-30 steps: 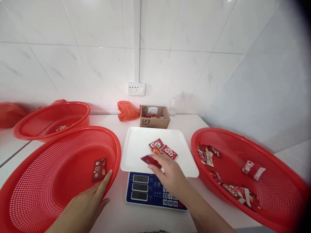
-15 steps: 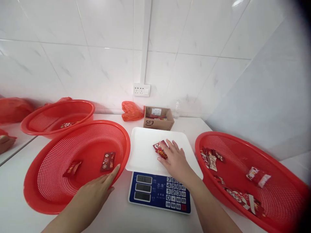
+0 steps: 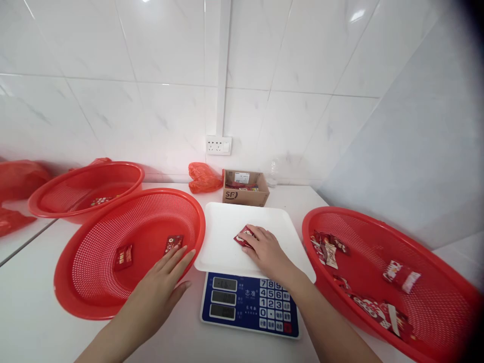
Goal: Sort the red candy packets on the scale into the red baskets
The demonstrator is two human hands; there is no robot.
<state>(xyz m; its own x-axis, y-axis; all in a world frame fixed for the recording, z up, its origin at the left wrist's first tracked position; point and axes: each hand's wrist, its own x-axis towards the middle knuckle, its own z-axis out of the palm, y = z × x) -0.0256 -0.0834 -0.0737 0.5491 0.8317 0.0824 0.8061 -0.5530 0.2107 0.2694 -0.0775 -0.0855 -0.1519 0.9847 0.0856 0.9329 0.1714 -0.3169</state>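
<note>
**Red packets under the right hand on the scale tray**

The right hand [image 3: 267, 249] lies palm down on the white tray [image 3: 223, 242] of the scale [image 3: 250, 304], its fingers [image 3: 254, 241] spread loosely and pressed flat over a small cluster of red snack packets [image 3: 243, 235]. The packets peek out at the ten o'clock side of the fingertips, touching them; how many lie beneath the palm cannot be told. The fingers are not closed around anything (they cover rather than pinch).

The left hand [image 3: 164, 282] rests open at the near right rim of the nearer red basket [image 3: 94, 282], fingers extended toward one o'clock, tips on or just over the rim. It holds nothing. Inside that basket lie two packets: one dark red packet [image 3: 174, 243] just beyond the fingertips at twelve o'clock, and another packet [image 3: 123, 256] farther off at about ten o'clock.

From the tray, the large red basket on the right [image 3: 446, 252] sits at three o'clock, with a scatter of red and white packets along its floor. At twelve o'clock, against the tiled wall, stands a small cardboard box [image 3: 245, 189], with a crumpled red plastic bag [image 3: 204, 177] just beside it at its nine o'clock. A second red basket [image 3: 86, 189] sits behind the nearer one at ten o'clock. Everything stands on a white table [image 3: 34, 322].
</note>
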